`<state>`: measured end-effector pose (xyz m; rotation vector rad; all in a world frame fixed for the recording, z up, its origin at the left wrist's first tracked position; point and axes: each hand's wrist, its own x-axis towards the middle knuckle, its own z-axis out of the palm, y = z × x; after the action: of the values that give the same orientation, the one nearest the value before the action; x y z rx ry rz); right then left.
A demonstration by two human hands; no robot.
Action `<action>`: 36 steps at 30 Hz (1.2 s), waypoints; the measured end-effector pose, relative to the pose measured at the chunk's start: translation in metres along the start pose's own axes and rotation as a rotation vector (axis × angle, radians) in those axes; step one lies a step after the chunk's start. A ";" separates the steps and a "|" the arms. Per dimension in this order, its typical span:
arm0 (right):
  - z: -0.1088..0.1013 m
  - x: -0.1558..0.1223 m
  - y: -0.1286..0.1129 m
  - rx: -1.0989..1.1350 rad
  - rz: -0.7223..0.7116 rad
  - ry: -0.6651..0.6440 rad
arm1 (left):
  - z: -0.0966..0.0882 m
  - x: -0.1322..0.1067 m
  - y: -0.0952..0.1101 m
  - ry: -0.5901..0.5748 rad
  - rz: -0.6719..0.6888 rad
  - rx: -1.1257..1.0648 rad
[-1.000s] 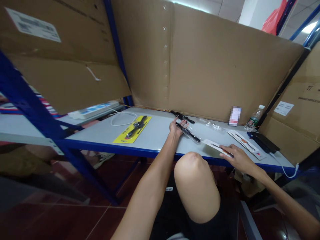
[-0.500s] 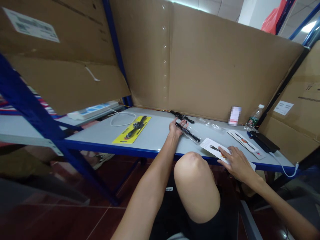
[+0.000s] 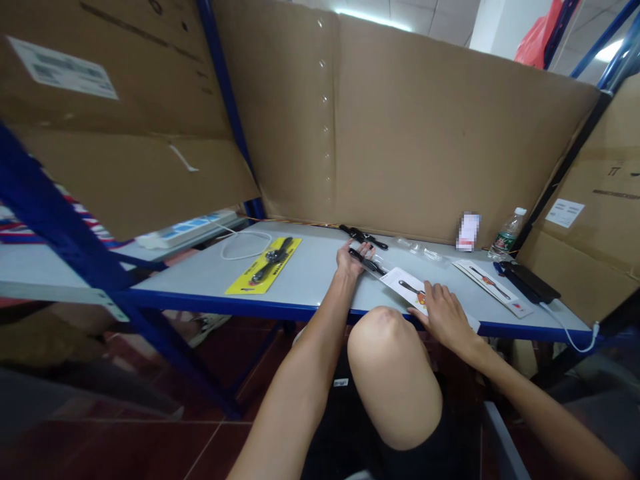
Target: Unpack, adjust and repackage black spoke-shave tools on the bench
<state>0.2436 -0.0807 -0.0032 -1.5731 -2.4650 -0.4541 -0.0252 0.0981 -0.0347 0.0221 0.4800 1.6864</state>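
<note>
My left hand [image 3: 351,258] rests on the grey table [image 3: 200,270], fingers curled around the end of a black watch band in a clear sleeve [image 3: 369,263]. My right hand [image 3: 443,312] lies flat on a white printed card [image 3: 407,285], which sits at the table's front edge and now touches the sleeve. A second black band [image 3: 363,235] lies just behind, near the cardboard wall. My bare knee [image 3: 387,333] rises below the table edge between the two arms.
A yellow card with a black watch [image 3: 265,264] lies at the left with a white cable [image 3: 245,243] and a power strip [image 3: 187,225]. At the right are another white card [image 3: 490,281], a black device [image 3: 530,283], a water bottle [image 3: 506,237]. Cardboard sheets [image 3: 425,133] wall the back.
My right hand has slid the white card leftward along the front edge until it reaches the sleeved band. The left hand has stayed on the band.
</note>
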 end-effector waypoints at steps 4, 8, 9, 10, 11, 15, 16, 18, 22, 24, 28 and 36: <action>0.003 0.020 -0.010 0.020 -0.003 0.016 | -0.001 0.003 0.000 0.009 -0.010 -0.034; 0.003 0.037 -0.020 0.034 0.006 0.008 | -0.003 0.006 0.000 0.004 -0.019 -0.028; 0.002 0.040 -0.021 0.046 0.007 0.008 | -0.003 0.006 0.000 0.001 -0.018 -0.025; 0.001 0.042 -0.021 0.070 0.000 0.007 | -0.004 0.007 0.000 -0.001 -0.016 -0.024; 0.000 0.043 -0.018 0.111 -0.011 0.006 | -0.004 0.006 0.000 -0.002 -0.016 -0.028; 0.000 0.032 0.022 0.418 0.058 0.199 | -0.003 0.005 0.001 -0.033 -0.025 -0.080; 0.001 0.025 0.036 0.493 0.132 0.332 | -0.003 0.005 0.001 -0.043 -0.022 -0.100; 0.004 0.012 0.062 0.613 0.299 0.501 | -0.001 0.005 0.000 -0.051 -0.010 -0.136; 0.011 -0.005 0.081 1.028 0.470 0.124 | 0.001 0.004 0.000 -0.039 0.020 -0.165; 0.014 -0.005 0.074 1.231 0.461 -0.071 | 0.001 0.002 0.001 -0.040 0.023 -0.163; 0.020 0.013 0.053 1.353 0.526 0.173 | 0.002 -0.006 0.001 -0.024 0.084 -0.128; 0.033 0.066 0.013 1.433 0.529 0.531 | 0.002 -0.008 0.002 -0.049 0.138 -0.076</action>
<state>0.2275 -0.0075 -0.0117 -1.0673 -1.1974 0.7357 -0.0249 0.0908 -0.0305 0.0420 0.3840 1.8345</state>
